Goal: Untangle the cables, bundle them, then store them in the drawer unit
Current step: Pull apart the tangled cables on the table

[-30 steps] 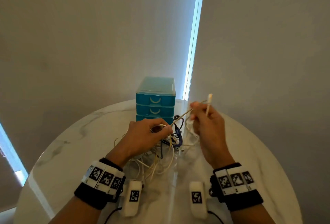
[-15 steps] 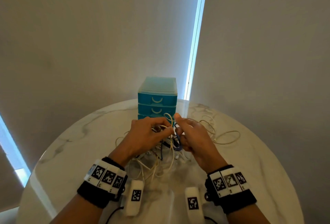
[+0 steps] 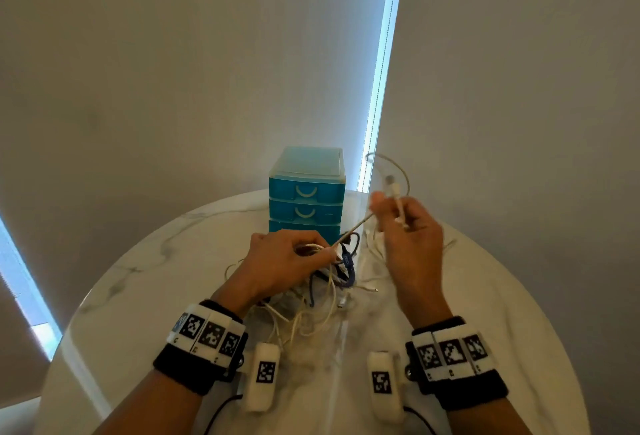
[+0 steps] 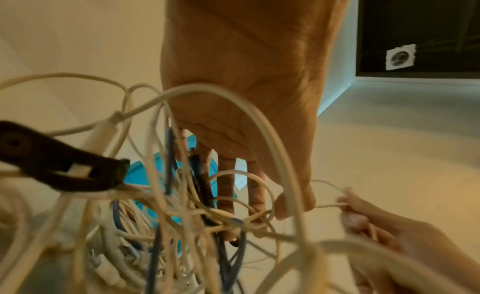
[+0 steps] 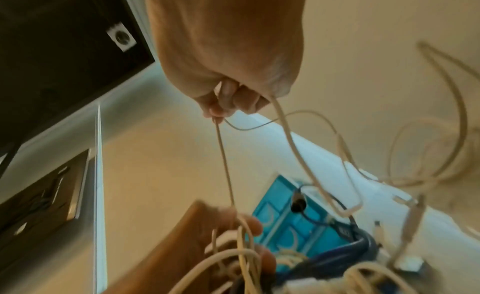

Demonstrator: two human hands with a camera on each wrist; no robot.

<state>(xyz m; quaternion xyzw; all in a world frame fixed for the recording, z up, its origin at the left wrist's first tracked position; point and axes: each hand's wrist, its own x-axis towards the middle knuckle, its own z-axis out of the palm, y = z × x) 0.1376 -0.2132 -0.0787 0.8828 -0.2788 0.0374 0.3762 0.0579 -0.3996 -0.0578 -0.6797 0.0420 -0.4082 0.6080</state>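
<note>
A person's right hand [image 3: 410,237] pinches a white cable [image 3: 355,228] drawn taut, slanting up and right from the tangle [image 3: 322,282] gripped in the left hand [image 3: 284,261], on a round marble table [image 3: 485,296] before a teal drawer unit [image 3: 306,192] against pale walls.

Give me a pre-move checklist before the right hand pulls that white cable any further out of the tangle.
1. Right hand grips the white cable near its connector: ok.
2. Left hand holds the cable tangle down: ok.
3. Cable taut between both hands: ok.
4. Cable free of knots inside the tangle: cannot tell.
5. Blue cable clear of the pulled strand: not ok, it crosses right beside it.
6. Drawer unit opened for storing: not ok, visible drawers shut.
</note>
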